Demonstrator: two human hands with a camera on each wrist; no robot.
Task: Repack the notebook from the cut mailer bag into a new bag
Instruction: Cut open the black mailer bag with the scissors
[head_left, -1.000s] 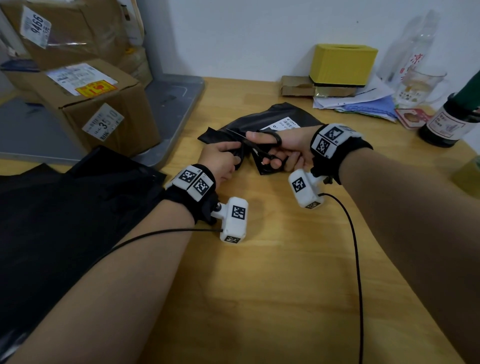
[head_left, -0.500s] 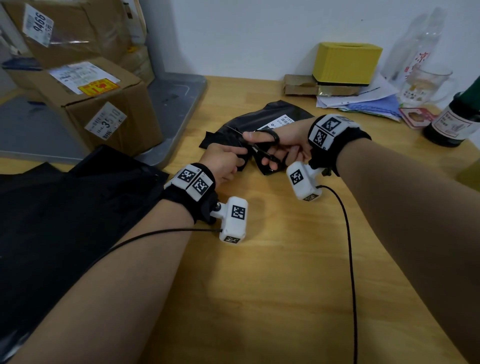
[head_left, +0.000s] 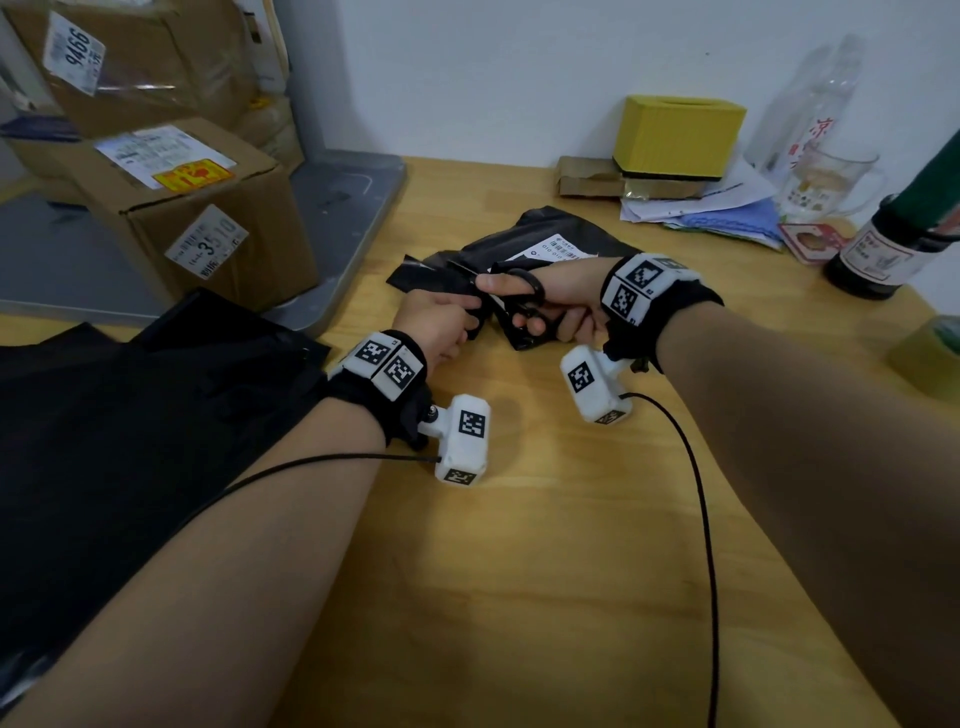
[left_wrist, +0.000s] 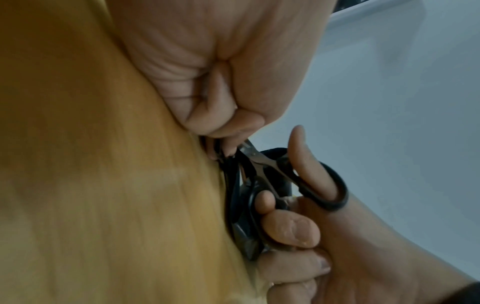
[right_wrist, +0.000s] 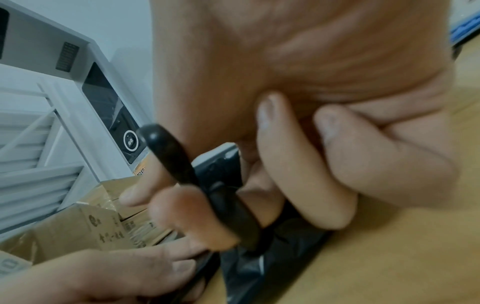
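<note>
A black mailer bag (head_left: 524, 240) with a white shipping label (head_left: 558, 248) lies on the wooden table (head_left: 545, 545), mid-back. My left hand (head_left: 439, 327) pinches the bag's near edge (left_wrist: 228, 156). My right hand (head_left: 550, 299) holds black-handled scissors (head_left: 519, 296), thumb and fingers through the loops (left_wrist: 322, 185), steel blades (left_wrist: 255, 156) at the bag edge beside my left fingers. In the right wrist view the scissor handle (right_wrist: 182, 170) crosses over the crumpled black plastic (right_wrist: 259, 267). The notebook is hidden inside the bag. A pile of flat black bags (head_left: 130, 426) lies at the left.
Cardboard boxes (head_left: 202, 208) stand on a grey platform (head_left: 343, 208) at back left. Along the wall are a yellow box (head_left: 678, 137), papers (head_left: 711, 208), a glass mug (head_left: 826, 182) and a dark bottle (head_left: 893, 244). A tape roll (head_left: 930, 358) lies at the right edge.
Both hands shifted slightly toward the back of the table along the bag's edge, the scissors still at the plastic. Grips are unchanged.
</note>
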